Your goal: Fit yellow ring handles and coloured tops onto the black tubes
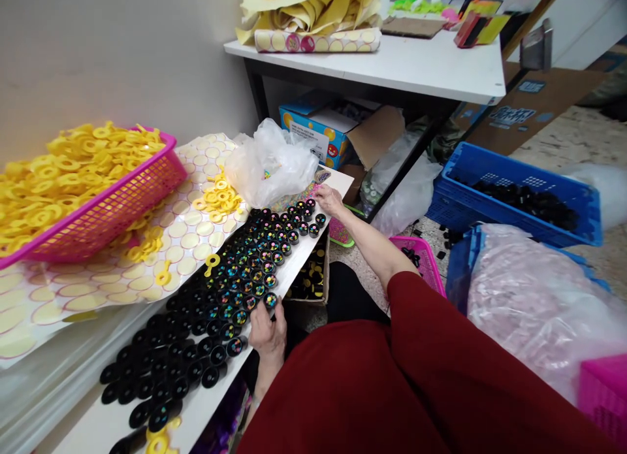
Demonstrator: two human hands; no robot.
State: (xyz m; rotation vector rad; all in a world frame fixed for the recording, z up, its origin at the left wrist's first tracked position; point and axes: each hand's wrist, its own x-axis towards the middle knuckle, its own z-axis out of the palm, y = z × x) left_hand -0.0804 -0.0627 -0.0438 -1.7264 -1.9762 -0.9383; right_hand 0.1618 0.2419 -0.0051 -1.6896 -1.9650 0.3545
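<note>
Rows of small black round cups (pixel 245 271), many with coloured beads inside, cover a low white board (pixel 298 258). My left hand (pixel 268 334) rests at the board's near edge, fingers curled against the nearest cups; whether it grips one is unclear. My right hand (pixel 329 199) reaches to the far end of the rows, fingers pinched down beside a sheet of coloured beads (pixel 306 194) under a clear plastic bag (pixel 269 163). Loose yellow rings (pixel 219 199) lie on sticker sheets (pixel 186 228) to the left.
A pink basket (pixel 105 212) heaped with yellow rings sits at the left. A white table (pixel 392 62) stands behind, a blue crate (pixel 514 193) of black parts on the floor at right, a large plastic bag (pixel 539 304) near my red sleeve (pixel 426 349).
</note>
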